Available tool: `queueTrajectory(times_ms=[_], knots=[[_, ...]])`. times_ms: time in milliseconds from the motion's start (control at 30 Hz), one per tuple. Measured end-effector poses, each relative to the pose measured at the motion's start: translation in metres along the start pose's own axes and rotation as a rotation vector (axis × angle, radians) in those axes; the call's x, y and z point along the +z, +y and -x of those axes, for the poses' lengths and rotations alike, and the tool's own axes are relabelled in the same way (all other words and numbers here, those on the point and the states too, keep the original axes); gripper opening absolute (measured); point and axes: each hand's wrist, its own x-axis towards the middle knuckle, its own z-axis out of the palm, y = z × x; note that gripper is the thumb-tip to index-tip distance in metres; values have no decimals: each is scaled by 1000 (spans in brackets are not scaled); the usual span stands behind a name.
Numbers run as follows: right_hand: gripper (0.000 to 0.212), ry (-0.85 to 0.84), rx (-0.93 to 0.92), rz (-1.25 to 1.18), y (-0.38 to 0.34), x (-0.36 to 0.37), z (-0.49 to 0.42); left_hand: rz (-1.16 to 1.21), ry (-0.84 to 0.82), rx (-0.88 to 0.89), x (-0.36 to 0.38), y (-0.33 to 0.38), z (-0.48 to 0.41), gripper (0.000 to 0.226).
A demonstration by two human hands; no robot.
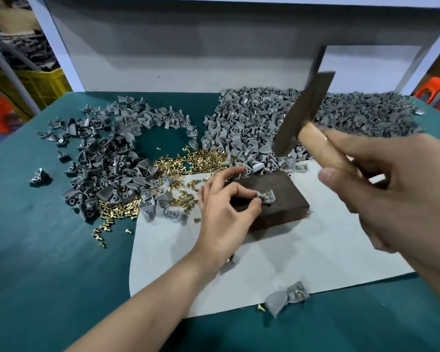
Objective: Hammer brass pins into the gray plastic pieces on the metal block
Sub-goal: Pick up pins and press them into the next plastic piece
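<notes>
Left hand (pixel 222 212) pinches gray plastic piece (pixel 266 196) between thumb and forefinger, other fingers spread; piece sits on top of dark metal block (pixel 282 209), brass pin (pixel 266 195) showing in it. Right hand (pixel 401 189) wrapped round wooden handle of hammer (pixel 300 115), head raised above block, blurred. Block on pale sheet (pixel 302 262) over green table (pixel 48 250). Loose brass pins (pixel 188 161) heaped left of block; gray-piece piles behind (pixel 252 128) and left (pixel 107 161)

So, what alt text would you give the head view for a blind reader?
A right hand holds a hammer above a gray plastic piece that the left hand pinches on a dark metal block. Heaps of gray pieces and brass pins lie behind.
</notes>
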Motion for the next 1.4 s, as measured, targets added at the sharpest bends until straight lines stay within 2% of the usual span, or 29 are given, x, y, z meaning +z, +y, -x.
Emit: queueTrajectory(times_ms=[133, 233, 333, 467, 633, 833, 967, 1133, 1400], knots=[[17, -7, 122, -277, 34, 13, 2, 22, 8, -18, 0, 3, 0, 20], [15, 54, 387, -685, 75, 30, 5, 78, -6, -54, -5, 8, 0, 22], [12, 44, 599, -1042, 106, 45, 14, 133, -13, -82, -9, 15, -3, 24], [19, 6, 653, -1270, 124, 50, 17, 343, -77, -169, -15, 31, -6, 25], [14, -15, 641, -1328, 129, 53, 18, 471, -102, -107, -28, 50, -6, 24], [20, -8, 646, -1384, 133, 53, 18, 534, -170, -21, -30, 64, 3, 20], [20, -9, 637, -1402, 135, 54, 18, 512, -168, -34, -29, 64, 5, 17], [26, -6, 624, -1403, 135, 55, 19, 598, -180, -64, -26, 63, 8, 28], [21, -15, 619, -1413, 137, 55, 19, 638, -190, -110, -21, 63, 15, 14]])
